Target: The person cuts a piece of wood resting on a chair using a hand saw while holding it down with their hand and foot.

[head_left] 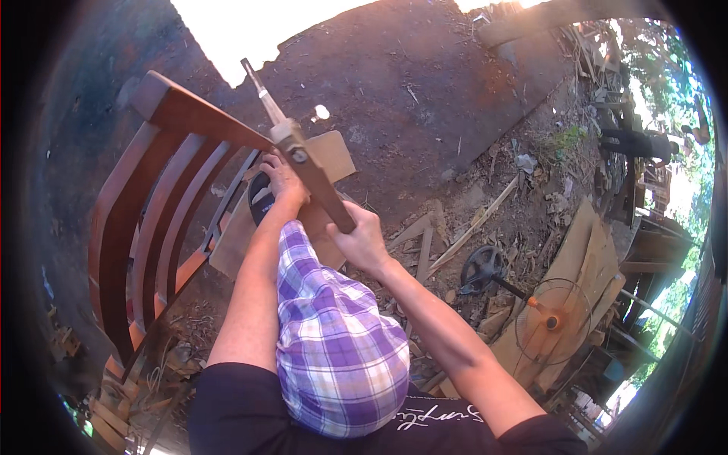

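My right hand [360, 239] is wrapped around the lower end of a brown wooden bar [326, 189]. A blocky part with a round metal fitting sits at the bar's upper end, and a narrow, pale-tipped piece [271, 106] extends beyond it. Close to its left, my left hand [284, 183] has bent fingers beside the end of a reddish-brown slatted wooden chair back [186, 114]; the bar partly covers this hand, and what it grips cannot be made out. Under my left wrist shows a dark piece with white lettering [260, 199], beside a flat tan board [334, 154].
Purple plaid cloth [341, 334] covers my lap. An orange fan with a round wire guard [552, 322] lies at right near wooden boards [584, 243]. Wood strips [474, 224] and scraps litter the ground. Another person [644, 144] is at the far right.
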`<action>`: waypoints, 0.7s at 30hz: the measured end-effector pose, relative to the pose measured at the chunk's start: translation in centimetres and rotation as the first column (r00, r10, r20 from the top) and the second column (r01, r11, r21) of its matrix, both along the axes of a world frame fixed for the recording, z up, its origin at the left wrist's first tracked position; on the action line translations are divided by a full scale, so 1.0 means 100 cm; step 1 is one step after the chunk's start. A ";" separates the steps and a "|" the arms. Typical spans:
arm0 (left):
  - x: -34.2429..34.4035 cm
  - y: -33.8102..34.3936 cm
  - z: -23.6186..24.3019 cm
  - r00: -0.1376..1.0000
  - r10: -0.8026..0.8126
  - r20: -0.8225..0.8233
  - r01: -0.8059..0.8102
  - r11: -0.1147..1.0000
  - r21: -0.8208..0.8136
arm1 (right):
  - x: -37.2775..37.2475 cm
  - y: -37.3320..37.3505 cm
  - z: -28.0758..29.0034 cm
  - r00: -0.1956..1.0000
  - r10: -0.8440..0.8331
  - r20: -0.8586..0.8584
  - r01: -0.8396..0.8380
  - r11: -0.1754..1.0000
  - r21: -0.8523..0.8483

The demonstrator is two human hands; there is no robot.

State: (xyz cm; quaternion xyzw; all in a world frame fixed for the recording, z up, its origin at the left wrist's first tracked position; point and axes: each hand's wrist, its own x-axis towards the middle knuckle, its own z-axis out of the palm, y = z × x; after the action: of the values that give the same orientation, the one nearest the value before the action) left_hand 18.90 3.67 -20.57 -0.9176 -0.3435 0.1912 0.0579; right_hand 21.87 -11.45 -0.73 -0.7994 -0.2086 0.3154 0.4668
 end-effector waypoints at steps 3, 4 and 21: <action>0.005 -0.001 0.006 0.968 -0.042 -0.249 0.008 0.991 -0.134 | -0.005 -0.030 0.046 0.990 -0.070 -0.120 0.062 0.996 -0.062; 0.007 -0.002 0.011 0.967 -0.037 -0.253 0.002 0.990 -0.138 | -0.008 -0.038 0.055 0.980 -0.108 -0.166 0.091 0.990 -0.107; 0.002 -0.009 0.005 0.948 -0.037 -0.315 0.004 0.994 -0.106 | -0.002 -0.004 0.012 0.987 -0.112 -0.113 0.102 0.991 -0.091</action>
State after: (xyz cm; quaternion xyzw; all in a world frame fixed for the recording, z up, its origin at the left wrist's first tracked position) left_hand 19.09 2.81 -20.04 -0.8803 -0.3097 0.3530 0.0666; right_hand 21.66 -11.84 0.44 -0.8087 -0.1239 0.3450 0.4600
